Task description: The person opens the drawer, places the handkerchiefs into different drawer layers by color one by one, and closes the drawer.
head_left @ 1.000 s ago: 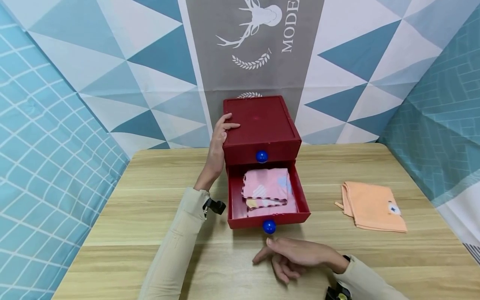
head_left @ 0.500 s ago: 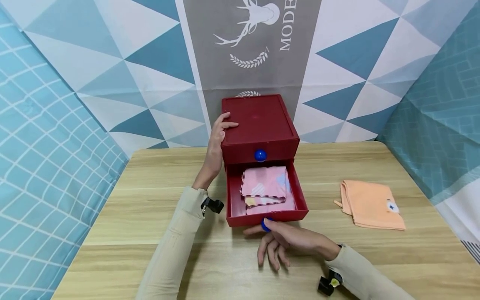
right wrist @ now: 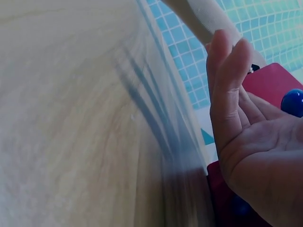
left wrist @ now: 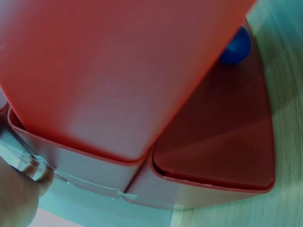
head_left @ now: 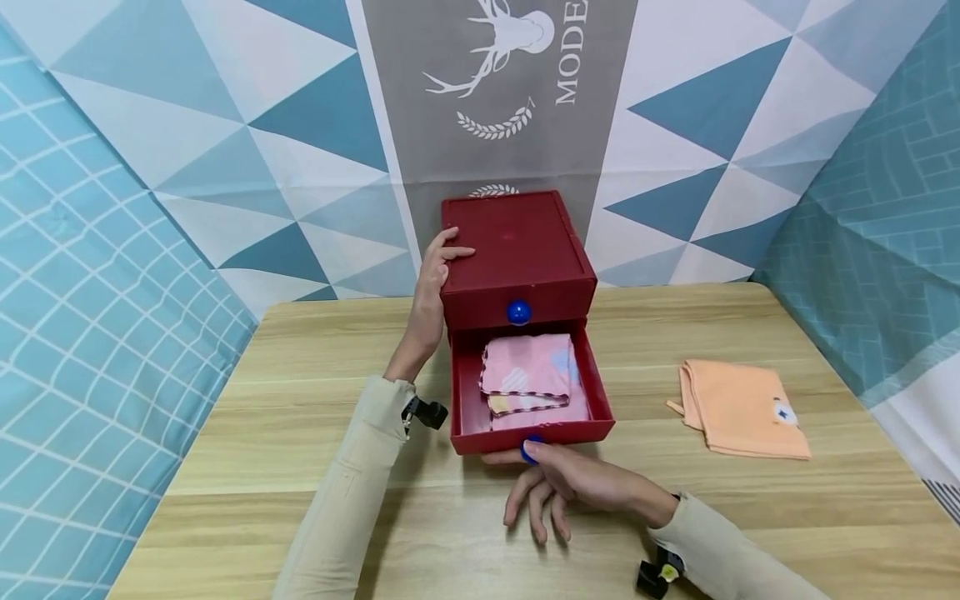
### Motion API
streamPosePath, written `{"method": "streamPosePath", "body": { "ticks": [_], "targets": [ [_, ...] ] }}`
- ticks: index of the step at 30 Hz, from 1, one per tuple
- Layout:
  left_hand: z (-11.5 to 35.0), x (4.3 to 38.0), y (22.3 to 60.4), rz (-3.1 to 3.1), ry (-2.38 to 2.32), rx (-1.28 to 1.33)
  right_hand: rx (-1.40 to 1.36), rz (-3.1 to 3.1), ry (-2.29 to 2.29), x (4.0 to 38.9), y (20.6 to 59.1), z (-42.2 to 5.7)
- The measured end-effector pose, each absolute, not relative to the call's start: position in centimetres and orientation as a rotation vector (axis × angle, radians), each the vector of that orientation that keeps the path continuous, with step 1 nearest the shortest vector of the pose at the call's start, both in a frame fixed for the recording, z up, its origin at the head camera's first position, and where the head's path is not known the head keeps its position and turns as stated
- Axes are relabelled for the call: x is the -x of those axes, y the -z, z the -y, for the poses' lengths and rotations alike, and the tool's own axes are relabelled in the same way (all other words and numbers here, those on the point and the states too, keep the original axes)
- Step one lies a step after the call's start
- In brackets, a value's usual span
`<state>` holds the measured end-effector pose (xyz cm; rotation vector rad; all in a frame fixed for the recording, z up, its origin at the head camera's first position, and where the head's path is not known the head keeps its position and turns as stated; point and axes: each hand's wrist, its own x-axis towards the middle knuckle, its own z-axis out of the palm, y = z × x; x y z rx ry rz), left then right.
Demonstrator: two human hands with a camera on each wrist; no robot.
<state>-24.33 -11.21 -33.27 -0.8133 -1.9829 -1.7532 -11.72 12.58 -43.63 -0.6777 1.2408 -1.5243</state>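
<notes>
In the head view a red two-drawer box (head_left: 513, 242) has its lower drawer (head_left: 467, 400) pulled out. A folded pink cloth (head_left: 528, 367) with a dark striped edge lies inside. My left hand (head_left: 429, 296) rests along the box's left side, its fingertips over the top edge; the left wrist view catches the same fingers (left wrist: 40, 182) against the side wall. At the lower drawer front, my right hand (head_left: 573, 479) pinches the blue knob (head_left: 529, 451) between thumb and index finger, the other fingers hanging below. The upper drawer's blue knob (head_left: 518, 312) is untouched.
A folded orange cloth (head_left: 742, 410) with a small bear-like patch lies on the wooden table (head_left: 300, 450) to the right. Behind the box hangs a patterned curtain (head_left: 315, 150). Black cameras (head_left: 427, 412) are strapped to both wrists.
My right hand has moved up from below the drawer to its blue knob and taken hold of it. The left hand and the drawer stay where they were.
</notes>
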Motion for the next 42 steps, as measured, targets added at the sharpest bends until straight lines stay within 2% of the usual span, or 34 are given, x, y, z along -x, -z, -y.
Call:
{"method": "streamPosePath", "body": {
  "ticks": [9,42],
  "targets": [
    [10.9,24.2,33.2,1.986,1.75,0.81,0.67,-1.263,1.566,11.5,43.2,-12.6],
    [11.2,24.3,33.4,1.981,1.748,0.816,0.627,-1.361,1.588,15.0,43.3,-11.8]
  ]
}}
